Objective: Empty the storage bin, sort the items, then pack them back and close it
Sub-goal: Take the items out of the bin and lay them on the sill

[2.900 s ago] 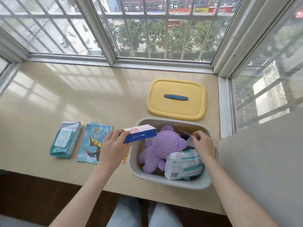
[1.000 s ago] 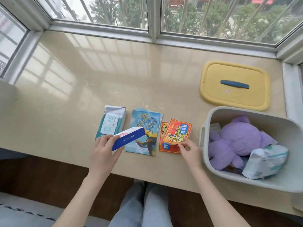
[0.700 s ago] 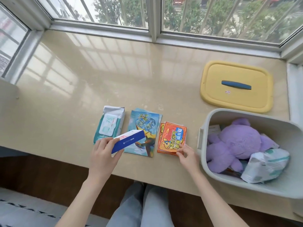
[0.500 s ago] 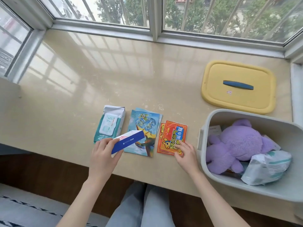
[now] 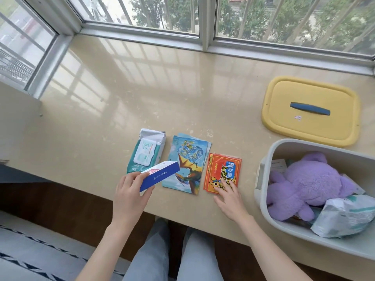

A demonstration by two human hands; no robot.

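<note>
So the blue-and-white box [image 5: 160,175] is gripped in the left hand [image 5: 132,192], likely awaiting a spot, while orange warmer packets [image 5: 223,169] are squared up under the flat right hand [image 5: 229,196], storage bin [image 5: 300,151] half-full at 4 o'clock.

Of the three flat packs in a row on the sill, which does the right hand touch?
The red-orange packet, rightmost in the row: the right hand rests its fingers on it. The wipes pack and blue picture pack lie further left.
</note>
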